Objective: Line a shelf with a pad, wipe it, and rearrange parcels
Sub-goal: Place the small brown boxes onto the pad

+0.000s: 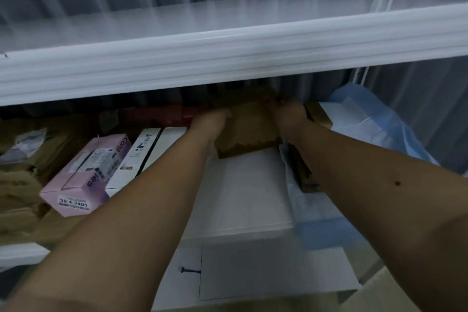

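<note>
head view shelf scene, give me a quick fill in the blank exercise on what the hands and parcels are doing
1. Both hands, left hand and right hand, hold a ____ cardboard parcel between them.
2. That parcel rests on a large ____ box.
3. The box labelled 58-4-3405 is ____ in colour.
4. The upper shelf above the hands is ____ in colour.

Missing words: brown; white; pink; white

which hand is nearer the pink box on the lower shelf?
Left. The left hand grips the brown parcel at its left edge, just up and right of the pink box. The right hand holds the parcel's far side, farther right.
</note>
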